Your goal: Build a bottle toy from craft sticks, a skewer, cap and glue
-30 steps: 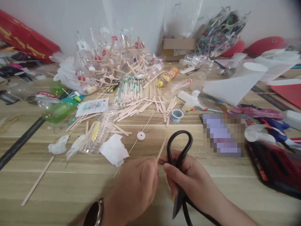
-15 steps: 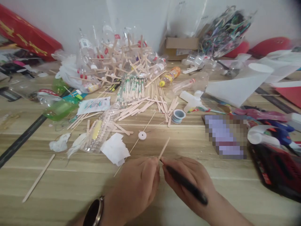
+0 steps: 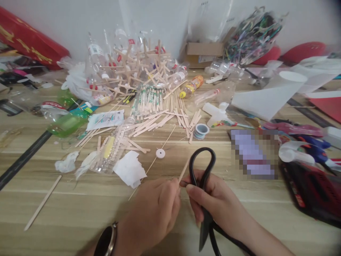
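My left hand (image 3: 157, 209), with a watch (image 3: 106, 240) on its wrist, is closed around a flat wooden craft stick (image 3: 183, 170) whose far end sticks out past the fingers. Close beside it, my right hand (image 3: 210, 195) grips a pair of black scissors (image 3: 204, 227). One looped handle rises above the fingers, the blade points down toward me, and the other handle runs to the lower right. A small dark tip shows between the two hands, near the stick; I cannot tell whether it touches. In front lies a thin skewer (image 3: 167, 138) carrying a white disc (image 3: 160, 153).
Ahead stands a pile of plastic bottles and craft sticks (image 3: 151, 124). Torn white paper (image 3: 129, 169) and a loose stick (image 3: 43, 202) lie left. A wire spool (image 3: 201, 131), a blurred-out flat object (image 3: 253, 153), a white paper cone (image 3: 269, 96) and a dark red-black case (image 3: 314, 192) are right.
The scissors, earlier seen edge-on as a dark bar, are now turned so a looped handle stands up and the blade points down. My left hand keeps its grip on the craft stick.
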{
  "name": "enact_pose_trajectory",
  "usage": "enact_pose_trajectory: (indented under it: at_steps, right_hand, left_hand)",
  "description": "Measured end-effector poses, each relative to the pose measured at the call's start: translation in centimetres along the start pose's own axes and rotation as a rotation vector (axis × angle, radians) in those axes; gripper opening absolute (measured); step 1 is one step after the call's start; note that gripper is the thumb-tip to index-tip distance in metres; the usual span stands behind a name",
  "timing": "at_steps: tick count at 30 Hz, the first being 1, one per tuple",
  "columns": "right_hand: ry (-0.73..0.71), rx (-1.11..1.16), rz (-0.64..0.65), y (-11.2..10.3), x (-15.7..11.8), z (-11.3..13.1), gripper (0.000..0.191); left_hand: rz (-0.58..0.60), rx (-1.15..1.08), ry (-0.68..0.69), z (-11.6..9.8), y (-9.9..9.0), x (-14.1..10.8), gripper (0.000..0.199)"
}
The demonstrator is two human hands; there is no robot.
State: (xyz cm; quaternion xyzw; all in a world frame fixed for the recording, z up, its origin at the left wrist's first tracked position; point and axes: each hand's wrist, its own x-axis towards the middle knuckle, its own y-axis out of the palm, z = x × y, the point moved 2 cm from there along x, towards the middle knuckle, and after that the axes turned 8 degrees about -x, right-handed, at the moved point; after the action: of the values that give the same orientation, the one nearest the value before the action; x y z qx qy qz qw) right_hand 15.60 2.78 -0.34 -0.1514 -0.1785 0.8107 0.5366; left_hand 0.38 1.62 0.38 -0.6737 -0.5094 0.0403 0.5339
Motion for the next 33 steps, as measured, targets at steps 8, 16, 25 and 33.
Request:
enact_pose_trajectory:
  at_steps: [8,16,25,33]
  right_hand:
    - [-0.29,-0.315,-0.246,-0.19,-0.39,0.41,0.018]
    - [-0.375,-0.373,-0.3,-0.14,-0.56,-0.04,0.014]
    - [-0.303,-0.318,-0.286,-0.12,-0.33,0.32,0.016]
    - [-0.096,-0.124,-0.138,0.22,-0.08,-0.07,0.022]
  left_hand:
    - [0.019,-0.042,-0.032,-0.01,-0.12,0.19,0.019]
    - [0.024,-0.042,-0.046,-0.05,-0.15,0.07,0.02]
    - [0.016,-0.032,-0.027,-0.03,-0.01,0.04,0.021]
    - [0.0,0.012,-0.006,0.05,0.18,0.08,0.02]
